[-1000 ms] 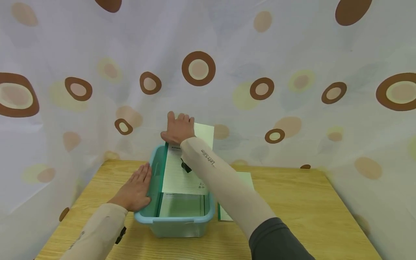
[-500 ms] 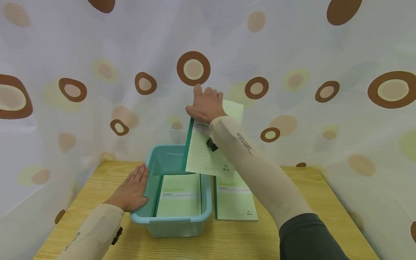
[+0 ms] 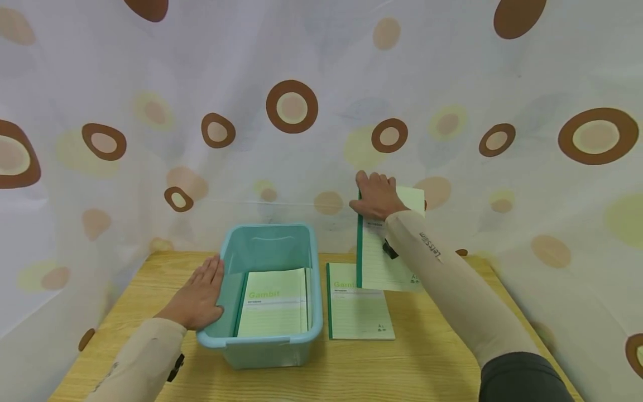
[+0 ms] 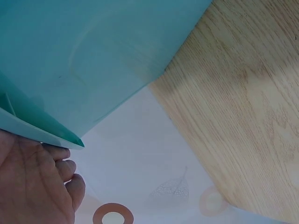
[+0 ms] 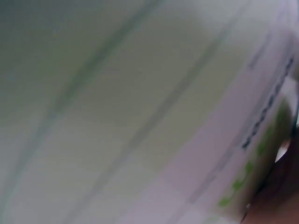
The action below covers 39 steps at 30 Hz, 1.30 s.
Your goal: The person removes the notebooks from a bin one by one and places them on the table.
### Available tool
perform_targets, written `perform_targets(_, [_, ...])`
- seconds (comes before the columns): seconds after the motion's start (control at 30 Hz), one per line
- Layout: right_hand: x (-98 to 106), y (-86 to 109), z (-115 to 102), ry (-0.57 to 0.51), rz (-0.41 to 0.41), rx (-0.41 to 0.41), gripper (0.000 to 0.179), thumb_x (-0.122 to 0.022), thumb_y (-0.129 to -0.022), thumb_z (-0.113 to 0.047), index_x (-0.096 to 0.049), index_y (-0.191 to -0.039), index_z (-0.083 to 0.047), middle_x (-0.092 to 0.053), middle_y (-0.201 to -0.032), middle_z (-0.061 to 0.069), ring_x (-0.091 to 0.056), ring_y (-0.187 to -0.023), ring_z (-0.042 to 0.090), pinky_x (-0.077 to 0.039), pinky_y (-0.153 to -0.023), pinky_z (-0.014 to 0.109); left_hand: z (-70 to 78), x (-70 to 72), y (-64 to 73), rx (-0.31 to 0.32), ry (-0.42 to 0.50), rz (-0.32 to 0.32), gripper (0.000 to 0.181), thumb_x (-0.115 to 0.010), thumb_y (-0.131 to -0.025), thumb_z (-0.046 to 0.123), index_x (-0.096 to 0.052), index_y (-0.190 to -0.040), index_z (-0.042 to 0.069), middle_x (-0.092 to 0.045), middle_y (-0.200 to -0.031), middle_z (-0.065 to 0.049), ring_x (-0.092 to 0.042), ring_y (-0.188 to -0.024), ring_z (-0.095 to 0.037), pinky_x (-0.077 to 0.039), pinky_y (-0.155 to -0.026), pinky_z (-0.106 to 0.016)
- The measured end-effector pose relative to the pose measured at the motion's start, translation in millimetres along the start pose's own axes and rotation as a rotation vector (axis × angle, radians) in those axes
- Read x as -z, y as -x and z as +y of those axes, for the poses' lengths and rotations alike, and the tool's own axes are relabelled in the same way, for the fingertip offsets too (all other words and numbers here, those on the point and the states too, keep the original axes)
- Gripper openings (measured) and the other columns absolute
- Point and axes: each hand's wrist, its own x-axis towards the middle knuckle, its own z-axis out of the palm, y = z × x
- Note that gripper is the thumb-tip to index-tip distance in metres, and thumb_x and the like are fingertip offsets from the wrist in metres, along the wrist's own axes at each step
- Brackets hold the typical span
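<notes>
My right hand [image 3: 377,195] grips a green-spined notebook [image 3: 377,268] by its top edge, fingers over the far side. The notebook hangs tilted above the table, its lower end overlapping another notebook [image 3: 359,315] that lies flat to the right of the bin. In the right wrist view the cover of the held notebook [image 5: 140,102] fills the frame, blurred. My left hand [image 3: 197,296] rests against the left rim of a light-blue plastic bin [image 3: 266,353], its fingers straight. Inside the bin lie notebooks [image 3: 273,315], the top one reading "Gambit".
The wooden table [image 3: 427,368] stands against a hanging white sheet [image 3: 321,50] with brown and beige circles, which also closes off both sides. In the left wrist view the bin's wall [image 4: 112,56] stands beside bare wood grain.
My right hand has lifted the notebook up out of the bin, carried it right, and lowered it toward the table notebook. The left hand has stayed at the bin's rim.
</notes>
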Motion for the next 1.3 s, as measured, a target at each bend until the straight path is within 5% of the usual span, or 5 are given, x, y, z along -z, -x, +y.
perform_targets(0.23, [-51,21.0,60,-0.030,-0.077,-0.012,0.028,-0.056,-0.085,-0.023,-0.042,-0.101,-0.004,-0.041,-0.084,0.012,-0.036,-0.080,0.031,-0.024,-0.076,0.048,-2.2,-2.0,1.0,0.011,0.001,-0.008,0.080,-0.051,-0.082,0.016,-0.015,-0.144,-0.019,-0.009,-0.153,-0.036,-0.009,-0.141,-0.050,-0.013,-0.113,-0.060])
perform_targets(0.53, [-106,44.7,110,-0.013,-0.115,-0.018,0.032,-0.062,-0.086,-0.024,-0.042,-0.102,-0.004,-0.042,-0.086,0.012,-0.039,-0.083,0.032,-0.026,-0.078,0.050,-3.6,-3.2,0.8,0.019,0.001,-0.009,0.081,-0.051,-0.081,0.015,-0.014,-0.145,-0.019,-0.009,-0.154,-0.035,-0.008,-0.142,-0.049,-0.013,-0.113,-0.059])
perform_targets(1.3, [-176,62.1,135,-0.056,-0.181,-0.093,0.033,-0.060,-0.086,-0.022,-0.044,-0.108,-0.003,-0.045,-0.095,0.017,-0.040,-0.087,0.036,-0.030,-0.083,0.056,-1.9,-0.9,0.0,0.026,-0.003,-0.007,0.081,-0.050,-0.081,0.016,-0.014,-0.145,-0.018,-0.008,-0.155,-0.033,-0.007,-0.143,-0.048,-0.013,-0.114,-0.058])
